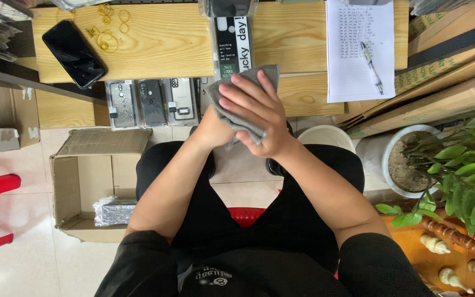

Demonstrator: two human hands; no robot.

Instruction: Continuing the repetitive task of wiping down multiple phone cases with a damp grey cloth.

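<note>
Head view, looking straight down: both hands meet at picture centre, just off the near edge of the wooden table. The right hand lies on top, fingers pressed together and curled over a grey cloth, clamping it against the left hand underneath. The left fingers are hidden by the cloth, so I cannot tell how they sit. Whether anything is wrapped inside the cloth I cannot tell either.

At 12 o'clock from the hands a black-and-white phone case lies on the table, partly under the cloth's upper corner. At 9 o'clock, three packaged phone cases sit in a row. A black phone lies up at 10 o'clock with loose rubber bands beside it. At 2 o'clock, a paper sheet carries a pen.

Risk, as I judge it: the hands hang over open floor, so anything slipping from the cloth would drop between the knees.

Containers: an open cardboard box at 8 o'clock holds a clear-wrapped bundle; a white pot at 4 o'clock holds soil and a leafy green plant.
</note>
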